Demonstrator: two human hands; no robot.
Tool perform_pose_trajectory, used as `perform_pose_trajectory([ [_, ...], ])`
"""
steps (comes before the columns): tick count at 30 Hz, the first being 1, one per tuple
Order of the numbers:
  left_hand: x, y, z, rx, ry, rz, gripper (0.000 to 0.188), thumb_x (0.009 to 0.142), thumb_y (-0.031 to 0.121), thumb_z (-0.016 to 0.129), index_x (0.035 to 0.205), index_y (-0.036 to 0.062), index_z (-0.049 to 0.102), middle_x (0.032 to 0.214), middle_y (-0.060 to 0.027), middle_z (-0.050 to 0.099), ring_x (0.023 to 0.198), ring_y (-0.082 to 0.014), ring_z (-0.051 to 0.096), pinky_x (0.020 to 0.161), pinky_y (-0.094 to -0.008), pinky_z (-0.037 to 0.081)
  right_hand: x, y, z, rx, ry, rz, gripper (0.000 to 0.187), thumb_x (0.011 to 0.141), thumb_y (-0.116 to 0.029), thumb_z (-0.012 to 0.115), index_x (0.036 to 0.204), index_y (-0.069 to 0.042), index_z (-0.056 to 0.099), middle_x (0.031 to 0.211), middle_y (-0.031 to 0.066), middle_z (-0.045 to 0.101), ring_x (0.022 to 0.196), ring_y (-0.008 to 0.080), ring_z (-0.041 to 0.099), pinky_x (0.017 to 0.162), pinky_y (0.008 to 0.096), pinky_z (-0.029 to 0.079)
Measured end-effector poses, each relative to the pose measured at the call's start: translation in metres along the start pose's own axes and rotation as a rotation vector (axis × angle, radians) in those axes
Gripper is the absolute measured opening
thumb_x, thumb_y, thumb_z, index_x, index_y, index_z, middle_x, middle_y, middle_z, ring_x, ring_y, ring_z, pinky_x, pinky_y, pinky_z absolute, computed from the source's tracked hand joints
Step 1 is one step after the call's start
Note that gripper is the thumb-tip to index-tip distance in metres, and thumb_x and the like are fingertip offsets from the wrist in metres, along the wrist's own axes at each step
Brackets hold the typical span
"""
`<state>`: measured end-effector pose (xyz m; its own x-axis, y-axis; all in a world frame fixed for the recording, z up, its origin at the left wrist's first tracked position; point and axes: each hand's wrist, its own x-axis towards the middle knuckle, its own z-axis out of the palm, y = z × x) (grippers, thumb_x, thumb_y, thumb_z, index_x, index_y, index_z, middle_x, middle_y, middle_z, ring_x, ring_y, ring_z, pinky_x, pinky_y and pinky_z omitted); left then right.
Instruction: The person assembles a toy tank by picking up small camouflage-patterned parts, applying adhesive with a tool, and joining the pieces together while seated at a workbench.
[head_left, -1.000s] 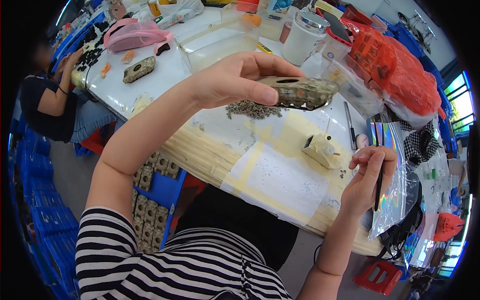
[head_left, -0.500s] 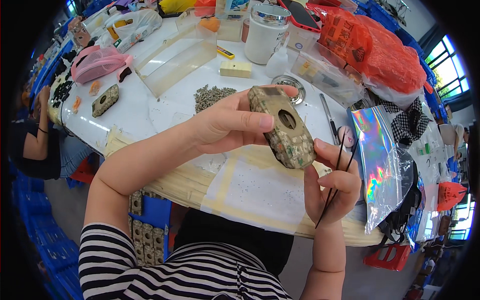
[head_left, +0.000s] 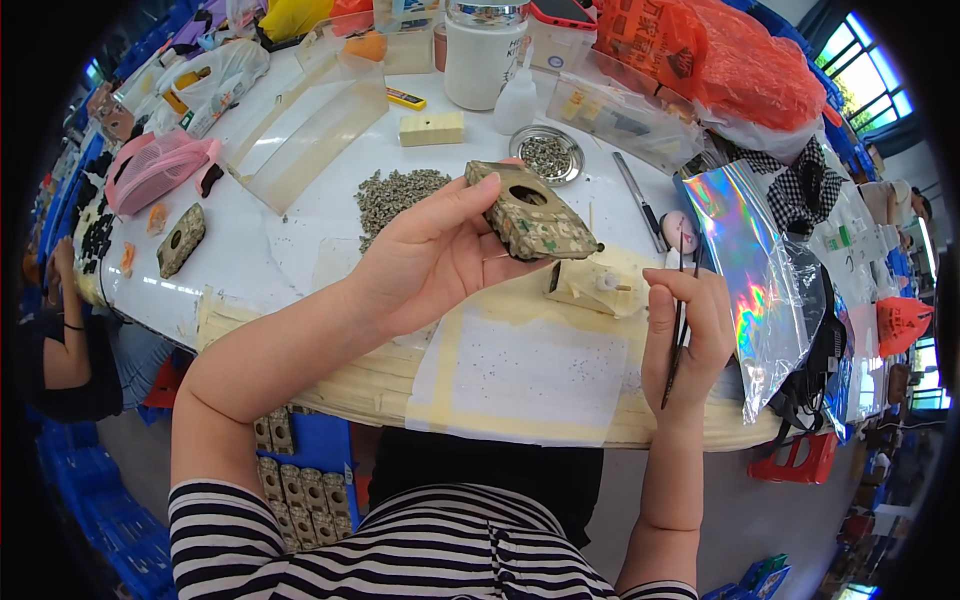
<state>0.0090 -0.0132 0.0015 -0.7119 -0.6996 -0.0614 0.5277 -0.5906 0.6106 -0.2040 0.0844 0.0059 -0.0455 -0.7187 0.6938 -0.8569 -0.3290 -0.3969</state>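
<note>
My left hand point(head_left: 435, 245) is closed around one end of a camouflage-painted model tank hull point(head_left: 545, 228), held tilted above the table with its round top hole showing. In my right hand point(head_left: 695, 320) are dark, thin tweezers point(head_left: 680, 345), tips pointing up and away from the hull. Between the hands, a taped yellowish block point(head_left: 595, 290) with a small white knob rests on the table. Beyond the left hand lies a heap of small grey-brown parts point(head_left: 395, 200). A round metal dish point(head_left: 520, 160) holds more such parts.
A white paper sheet point(head_left: 530, 375) covers the near edge. A second hull point(head_left: 182, 240) lies far left, and several fill a blue tray point(head_left: 350, 455) below. Around stand a white jar point(head_left: 480, 65), a squeeze bottle point(head_left: 517, 100), a cream block point(head_left: 432, 128) and a holographic bag point(head_left: 735, 260).
My right hand has let go of the hull's near end and moved right and down with the tweezers. The left hand has turned the hull flatter, and the taped block now shows. The view has shifted.
</note>
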Motion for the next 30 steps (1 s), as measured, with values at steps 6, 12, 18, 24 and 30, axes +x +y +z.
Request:
perform_pose_trajectory([
  [6,-0.003,-0.002,-0.001,0.005,-0.014,-0.020,0.046,0.097,0.026,0.038,0.136,0.0023,0.031,0.129,-0.0145,0.046,0.119,-0.0243,0.048,0.099,-0.0382,0.042,-0.007,0.001,0.007,-0.044,-0.044,-0.035,0.018,0.069,-0.004,0.073,0.085,-0.005,0.065,0.067,0.0069,0.054,0.069,0.0234,0.051,0.061,0.0311,0.040],
  [12,-0.004,-0.004,0.000,0.016,-0.031,-0.029,0.046,0.096,0.026,0.039,0.135,0.0017,0.032,0.127,-0.0129,0.047,0.116,-0.0230,0.050,0.098,-0.0376,0.043,-0.002,-0.005,0.005,-0.079,0.002,-0.045,0.016,0.069,-0.001,0.072,0.083,-0.004,0.065,0.070,0.0078,0.057,0.070,0.0231,0.052,0.062,0.0305,0.041],
  [18,-0.006,-0.003,0.000,0.029,-0.045,-0.049,0.045,0.096,0.026,0.039,0.134,0.0020,0.033,0.125,-0.0116,0.049,0.115,-0.0214,0.052,0.096,-0.0364,0.044,0.015,-0.028,-0.011,0.028,0.171,-0.066,0.012,0.076,-0.001,0.066,0.088,-0.001,0.063,0.077,0.0090,0.059,0.073,0.0203,0.053,0.074,0.0308,0.042],
  [24,-0.007,-0.004,0.006,0.075,-0.043,-0.055,0.045,0.097,0.026,0.038,0.134,0.0027,0.032,0.125,-0.0107,0.049,0.113,-0.0196,0.052,0.095,-0.0357,0.044,0.021,-0.038,0.003,0.482,0.091,0.118,0.008,0.085,-0.004,0.060,0.091,0.001,0.060,0.084,0.0067,0.061,0.074,0.0111,0.050,0.079,0.0256,0.042],
  [30,-0.012,-0.004,0.006,0.099,-0.050,-0.064,0.044,0.097,0.025,0.038,0.134,0.0027,0.032,0.124,-0.0106,0.050,0.113,-0.0189,0.052,0.095,-0.0367,0.043,0.019,-0.044,0.023,0.770,0.078,0.261,0.010,0.090,-0.009,0.056,0.090,0.001,0.057,0.084,0.0080,0.062,0.073,0.0099,0.055,0.070,0.0211,0.043],
])
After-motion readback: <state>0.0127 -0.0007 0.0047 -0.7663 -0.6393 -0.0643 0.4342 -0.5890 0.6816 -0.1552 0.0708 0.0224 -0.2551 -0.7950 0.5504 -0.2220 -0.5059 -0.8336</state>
